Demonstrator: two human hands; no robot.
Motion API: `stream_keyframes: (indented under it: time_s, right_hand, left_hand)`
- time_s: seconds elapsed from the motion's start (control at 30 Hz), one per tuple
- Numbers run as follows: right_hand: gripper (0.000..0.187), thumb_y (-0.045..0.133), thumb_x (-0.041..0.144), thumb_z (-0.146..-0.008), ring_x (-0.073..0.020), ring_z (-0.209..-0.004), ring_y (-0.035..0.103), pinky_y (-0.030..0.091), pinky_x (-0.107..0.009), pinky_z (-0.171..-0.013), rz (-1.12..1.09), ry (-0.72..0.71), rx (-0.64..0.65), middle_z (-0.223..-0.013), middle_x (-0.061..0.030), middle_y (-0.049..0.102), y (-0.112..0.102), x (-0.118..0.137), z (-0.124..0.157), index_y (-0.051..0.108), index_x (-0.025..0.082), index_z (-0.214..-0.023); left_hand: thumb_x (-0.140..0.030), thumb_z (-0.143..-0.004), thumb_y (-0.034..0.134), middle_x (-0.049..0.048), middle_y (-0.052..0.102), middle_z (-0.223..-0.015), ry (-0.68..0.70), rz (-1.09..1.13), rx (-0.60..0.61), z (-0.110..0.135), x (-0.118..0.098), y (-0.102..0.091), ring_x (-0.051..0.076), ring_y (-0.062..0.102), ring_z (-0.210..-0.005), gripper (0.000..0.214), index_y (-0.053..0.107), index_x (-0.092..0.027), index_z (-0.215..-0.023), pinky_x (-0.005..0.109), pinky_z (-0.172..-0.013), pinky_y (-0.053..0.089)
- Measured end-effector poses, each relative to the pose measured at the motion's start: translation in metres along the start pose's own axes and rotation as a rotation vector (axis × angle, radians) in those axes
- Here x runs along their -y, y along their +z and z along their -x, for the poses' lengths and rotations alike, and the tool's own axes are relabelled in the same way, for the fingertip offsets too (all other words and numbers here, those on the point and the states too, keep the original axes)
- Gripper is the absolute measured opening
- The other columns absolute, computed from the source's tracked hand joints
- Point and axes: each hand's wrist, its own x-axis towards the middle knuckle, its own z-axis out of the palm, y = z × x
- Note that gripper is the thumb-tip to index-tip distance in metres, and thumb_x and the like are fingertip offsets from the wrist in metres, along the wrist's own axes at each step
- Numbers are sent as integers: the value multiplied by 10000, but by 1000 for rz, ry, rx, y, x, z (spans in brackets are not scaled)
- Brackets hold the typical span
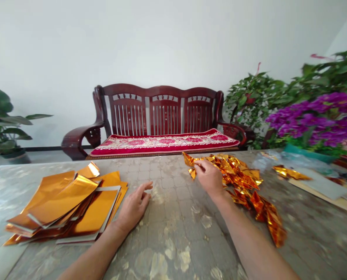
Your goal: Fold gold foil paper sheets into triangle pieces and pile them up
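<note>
Right hand at the heap of folded gold foil, left hand beside the flat sheets

The right hand [210, 177] was at the left end of a heap of folded foil pieces [237, 175], thumb and fingertips bent together over the shiny gold edge. Whether its grip had pinched a piece could not be told. The heap lay on the right half of the patterned tabletop [167, 217], with several pointed pieces trailing toward the near right.

The left hand [134, 204] was just beside the right edge of a loose stack of gold foil sheets [65, 198], its grip open and the fingers loosely curved. The sheets lay fanned and overlapping, some showing pale edges, and a small curled piece stood up at the back.

Farther right, a separate folded piece [291, 173] lay near a grey sheet [322, 182] and clear plastic. Beyond the tabletop stood a dark wooden bench [164, 116] with a red floral cover [164, 143], flanked by green plants; purple flowers [316, 118] rose at the right.
</note>
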Motion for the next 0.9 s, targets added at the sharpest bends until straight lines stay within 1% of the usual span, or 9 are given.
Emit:
stream_keyframes:
  time_s: [0.13,0.27,0.4,0.47,0.53,0.63,0.77,0.83,0.9]
  right_hand:
    - [239,528,297,-878,-218,-825,640,449,-303,-718,212,151,-198,-918,-67,730,-31,-33,-17,745,214,-937]
    - [284,524,326,-864,-224,-818,596,407,-309,-684,373,252,-386,-929,-90,684,-60,-69,-19,765,202,-949]
    - [325,553,359,-837,-224,-769,561,366,-317,-632,476,378,-385,-919,-88,660,-75,-97,-13,762,234,-1054]
    - [353,547,350,-839,-228,-775,560,376,-323,-642,492,400,-396,-935,-95,659,-73,-98,-12,748,229,-1103]
    - [346,506,327,-864,-230,-800,574,408,-327,-682,434,338,-389,-927,-96,662,-62,-88,-12,754,208,-1074]
    - [325,477,315,-899,-221,-839,602,460,-320,-747,259,140,-266,-921,-89,668,-31,-55,-8,756,190,-1011]
    - [266,474,252,-929,-188,-846,636,494,-283,-753,57,-108,38,-915,-56,679,15,-7,20,733,229,-986]
    - [265,471,213,-934,-170,-816,646,495,-254,-691,53,-224,183,-911,-41,689,30,7,36,729,250,-982]
    - [255,484,188,-931,-164,-817,654,496,-238,-669,47,-351,320,-896,-38,692,37,12,48,724,249,-992]
  left_hand:
    - [-193,-890,480,22,727,-1077,62,-85,22,1,-2,0,179,691,-980,278,602,-257,-1130,309,-883,534]
    - [-185,-894,475,10,725,-1044,110,-104,21,1,-2,0,175,690,-971,265,637,-269,-1087,283,-853,539]
    - [-167,-892,477,6,721,-1007,154,-105,33,1,-1,3,167,693,-932,265,660,-276,-1050,260,-813,539]
    - [-158,-891,478,5,720,-1009,156,-120,51,0,-1,4,166,694,-926,277,657,-280,-1063,251,-803,536]
    - [-153,-895,477,7,719,-1013,153,-143,74,0,-2,4,166,695,-920,283,654,-281,-1075,246,-795,532]
    - [-152,-908,466,10,717,-1027,160,-166,78,1,-4,4,164,693,-928,287,650,-276,-1090,246,-800,526]
    - [-149,-927,449,22,721,-1026,177,-169,-24,4,-5,3,162,685,-947,280,645,-258,-1095,256,-818,521]
    - [-121,-917,447,27,726,-1021,196,-174,-101,6,-8,1,163,678,-956,298,655,-254,-1084,266,-836,517]
    - [-94,-906,444,29,731,-1002,191,-196,-168,8,-13,-3,165,674,-952,321,666,-251,-1075,279,-848,511]
